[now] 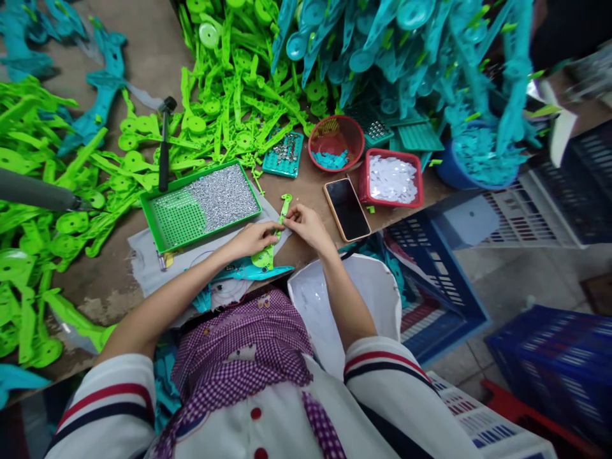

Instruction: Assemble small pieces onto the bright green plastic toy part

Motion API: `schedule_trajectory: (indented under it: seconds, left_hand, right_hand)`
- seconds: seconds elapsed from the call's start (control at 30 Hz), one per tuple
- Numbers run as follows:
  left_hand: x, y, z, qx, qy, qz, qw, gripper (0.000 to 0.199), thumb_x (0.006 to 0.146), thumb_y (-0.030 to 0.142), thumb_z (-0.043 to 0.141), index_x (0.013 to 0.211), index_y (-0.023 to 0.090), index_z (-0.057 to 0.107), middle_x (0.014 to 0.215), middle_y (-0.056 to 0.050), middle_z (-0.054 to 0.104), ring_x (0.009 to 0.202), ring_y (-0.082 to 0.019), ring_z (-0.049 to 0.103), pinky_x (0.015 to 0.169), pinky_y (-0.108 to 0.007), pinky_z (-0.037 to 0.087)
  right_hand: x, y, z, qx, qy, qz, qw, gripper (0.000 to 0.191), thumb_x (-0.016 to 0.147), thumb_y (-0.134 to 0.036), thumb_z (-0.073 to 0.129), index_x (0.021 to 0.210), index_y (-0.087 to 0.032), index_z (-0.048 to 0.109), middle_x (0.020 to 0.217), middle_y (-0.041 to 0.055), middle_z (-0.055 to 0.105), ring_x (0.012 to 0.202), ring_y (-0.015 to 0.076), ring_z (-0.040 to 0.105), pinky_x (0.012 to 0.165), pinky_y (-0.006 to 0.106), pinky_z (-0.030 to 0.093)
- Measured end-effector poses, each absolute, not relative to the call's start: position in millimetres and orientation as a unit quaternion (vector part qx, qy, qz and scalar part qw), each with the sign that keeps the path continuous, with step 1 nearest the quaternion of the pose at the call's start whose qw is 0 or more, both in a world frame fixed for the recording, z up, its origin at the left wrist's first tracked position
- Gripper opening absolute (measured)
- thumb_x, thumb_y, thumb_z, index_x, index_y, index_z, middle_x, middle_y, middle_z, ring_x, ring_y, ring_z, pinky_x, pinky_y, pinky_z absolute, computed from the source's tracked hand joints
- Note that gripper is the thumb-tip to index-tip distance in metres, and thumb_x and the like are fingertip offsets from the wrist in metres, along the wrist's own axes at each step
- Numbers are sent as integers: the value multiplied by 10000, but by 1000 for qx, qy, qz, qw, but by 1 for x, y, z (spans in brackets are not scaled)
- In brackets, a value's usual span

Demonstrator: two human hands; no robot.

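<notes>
A long lime-green plastic part (263, 257) with a round lower end stands out over the near table edge, in front of my body. My left hand (252, 238) is closed on its middle, thumb and fingers gripping the shaft. From the other side my right hand (308, 225) touches the upper shaft with pinched fingertips; whatever sits between them is too small or hidden to make out. Beneath the round end lies a turquoise plastic part (255, 273). Left of the hands, a green tray (174, 223) holds many small silvery metal pieces on a grey cloth (143, 258).
A hammer (164, 150) leans on the tray, near a grey power-tool (38, 191). Behind are a turquoise tray (282, 155), red bowl (313, 143), red basket (391, 201) of white pieces and phone (347, 209). Green parts (229, 83) and turquoise parts (406, 51) pile high; crates (449, 287) stand right.
</notes>
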State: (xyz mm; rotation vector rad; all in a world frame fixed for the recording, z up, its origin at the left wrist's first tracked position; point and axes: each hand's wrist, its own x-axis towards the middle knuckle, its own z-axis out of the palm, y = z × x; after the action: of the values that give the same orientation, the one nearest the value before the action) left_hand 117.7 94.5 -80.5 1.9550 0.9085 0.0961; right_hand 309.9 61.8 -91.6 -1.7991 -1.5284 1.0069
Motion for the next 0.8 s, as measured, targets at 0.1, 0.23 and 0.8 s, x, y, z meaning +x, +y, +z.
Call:
schedule_trajectory:
  seconds: [0.1,0.23,0.8]
  left_hand:
    - [118,94,-80,794,375,48,476,379,878,244,585,1248,204,662,652,25,598,615,-140,521,619,-250,371]
    - [118,94,-79,796,375,54,471,368,870,250,601,1227,206,680,687,14,637,630,-140,529,636,-254,382]
    - [118,90,-77,751,407,96,511,426,825,199,652,1238,206,545,688,43,622,653,-140,589,679,-264,433]
  right_hand:
    - [310,55,-95,-655,-620,314,299,72,822,-263,637,871,-212,649,841,14,671,748,164,597,698,287,437]
    - [306,41,-106,-645,-670,222,293,176,933,-321,525,928,-233,677,903,55,670,819,202,613,745,324,460]
    - [321,39,-93,-549,-798,173,179,284,967,-281,445,1153,-219,650,1021,100,668,935,244,585,830,374,477]
